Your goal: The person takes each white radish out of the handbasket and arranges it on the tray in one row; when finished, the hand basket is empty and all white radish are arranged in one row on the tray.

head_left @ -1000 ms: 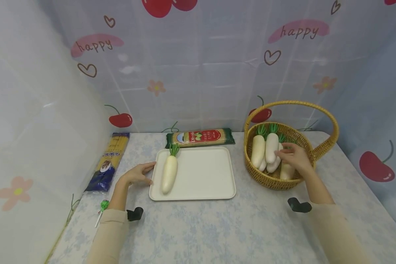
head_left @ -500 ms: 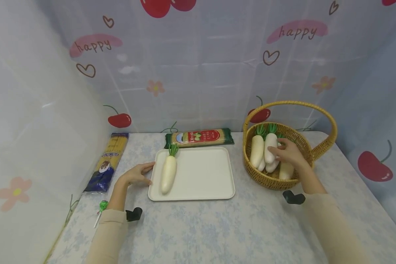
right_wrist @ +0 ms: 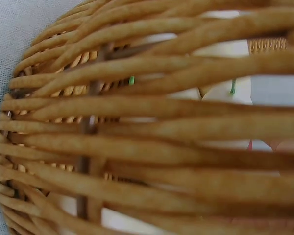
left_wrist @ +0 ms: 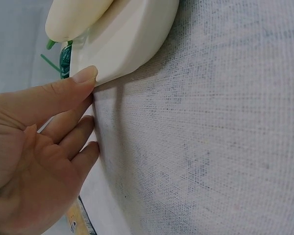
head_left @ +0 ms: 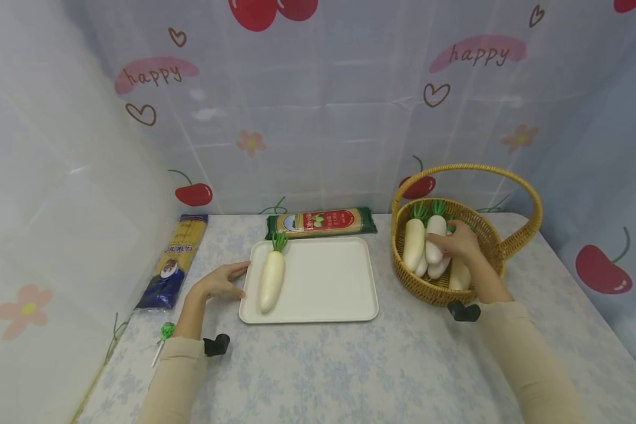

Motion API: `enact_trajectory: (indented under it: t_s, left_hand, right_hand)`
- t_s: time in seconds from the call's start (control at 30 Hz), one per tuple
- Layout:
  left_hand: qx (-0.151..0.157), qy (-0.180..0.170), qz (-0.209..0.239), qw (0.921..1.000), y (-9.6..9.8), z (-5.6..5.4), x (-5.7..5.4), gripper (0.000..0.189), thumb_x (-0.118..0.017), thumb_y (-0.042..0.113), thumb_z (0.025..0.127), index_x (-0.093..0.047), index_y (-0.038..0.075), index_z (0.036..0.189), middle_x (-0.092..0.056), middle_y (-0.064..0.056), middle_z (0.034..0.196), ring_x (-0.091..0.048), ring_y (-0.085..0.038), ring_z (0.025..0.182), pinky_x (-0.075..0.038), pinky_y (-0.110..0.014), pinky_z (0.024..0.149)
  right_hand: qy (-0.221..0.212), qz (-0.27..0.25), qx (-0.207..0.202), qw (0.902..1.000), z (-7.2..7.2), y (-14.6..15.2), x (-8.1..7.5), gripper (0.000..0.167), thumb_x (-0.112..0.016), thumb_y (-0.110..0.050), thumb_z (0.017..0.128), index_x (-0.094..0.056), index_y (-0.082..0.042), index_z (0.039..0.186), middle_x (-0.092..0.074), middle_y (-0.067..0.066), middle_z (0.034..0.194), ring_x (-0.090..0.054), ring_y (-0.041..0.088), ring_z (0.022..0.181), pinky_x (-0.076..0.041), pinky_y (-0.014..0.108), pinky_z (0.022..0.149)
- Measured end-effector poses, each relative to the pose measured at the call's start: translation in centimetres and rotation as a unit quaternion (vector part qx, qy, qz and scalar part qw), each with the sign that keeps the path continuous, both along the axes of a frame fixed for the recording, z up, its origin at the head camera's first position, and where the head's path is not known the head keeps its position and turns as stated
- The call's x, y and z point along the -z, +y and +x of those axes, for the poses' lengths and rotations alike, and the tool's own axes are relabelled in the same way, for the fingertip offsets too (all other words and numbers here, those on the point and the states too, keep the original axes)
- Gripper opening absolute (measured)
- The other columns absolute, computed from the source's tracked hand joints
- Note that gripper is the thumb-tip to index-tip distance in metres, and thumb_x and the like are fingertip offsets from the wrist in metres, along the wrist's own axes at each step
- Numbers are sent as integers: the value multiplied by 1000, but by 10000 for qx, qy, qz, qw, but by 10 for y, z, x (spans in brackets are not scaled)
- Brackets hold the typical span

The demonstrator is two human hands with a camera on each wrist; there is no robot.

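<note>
My right hand (head_left: 460,241) inside wicker basket (head_left: 429,292): thumb lies across white radish (head_left: 437,224), fingers partly hidden beside it; cannot tell whether they pinch or merely touch. Right-wrist view blocked by weave, pale slivers behind. Other radishes (head_left: 414,244) left of hand and beneath it, partly covered by hand and one another. My left hand (head_left: 224,280) loose, gripping nothing, thumb and forefinger at near edge of tray (head_left: 334,282); lone radish (head_left: 272,282) just beyond fingertips, cut off in left-wrist view
</note>
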State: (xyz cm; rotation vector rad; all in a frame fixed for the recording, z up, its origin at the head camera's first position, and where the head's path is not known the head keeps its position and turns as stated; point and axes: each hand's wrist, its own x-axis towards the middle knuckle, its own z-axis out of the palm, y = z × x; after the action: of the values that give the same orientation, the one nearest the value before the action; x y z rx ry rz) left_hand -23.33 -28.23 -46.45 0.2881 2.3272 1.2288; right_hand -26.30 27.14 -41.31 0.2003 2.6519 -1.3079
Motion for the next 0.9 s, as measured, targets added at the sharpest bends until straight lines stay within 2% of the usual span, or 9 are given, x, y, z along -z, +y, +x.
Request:
enact_trajectory:
  t_s: [0.37, 0.53, 0.63, 0.77, 0.9]
  left_hand:
    - [4, 31, -22, 10000, 1, 0, 0, 91, -74, -5, 71, -23, -7, 146, -24, -26, 148, -20, -41, 138, -26, -53, 109]
    - [34, 23, 16, 10000, 0, -2, 0, 91, -74, -5, 71, -23, -7, 146, -23, -27, 148, -20, -41, 138, -26, -53, 109]
    - [37, 19, 1, 10000, 0, -2, 0, 91, -74, -5, 71, -23, -6, 146, -24, -27, 148, -20, -41, 138, -25, -53, 109]
    - [19, -28, 3, 10000, 0, -1, 1, 91, -73, -5, 71, -22, -6, 147, -23, -26, 149, -19, -40, 139, -26, -53, 109]
    - [0, -59, 51, 10000, 0, -1, 0, 91, -73, -5, 72, -22, -6, 147, -23, -26, 149, -19, -41, 139, -26, -53, 109]
  right_hand:
    - [16, -128, 193, 9997, -1, 1, 0, 88, -59, -38, 89, -13, 12, 145, -27, 40, 139, -44, 47, 117, -54, 42, 80]
    - [-123, -505, 249, 9983, 3, 6, -1, 88, -54, -38, 91, -8, 13, 146, -19, 40, 143, -31, 49, 129, -40, 52, 99]
    - [-257, -762, 325, 9962, 4, 11, 0, 90, -52, -41, 91, -5, 11, 147, -15, 40, 145, -26, 50, 132, -33, 54, 105]
    - [-468, -1087, 549, 9915, 6, 14, 1, 90, -52, -44, 91, -5, 5, 149, -15, 37, 146, -30, 47, 131, -39, 50, 101]
    - [-482, -1261, 751, 9880, 9, 17, 0, 89, -52, -46, 90, -8, 2, 150, -20, 35, 146, -38, 42, 127, -50, 32, 83]
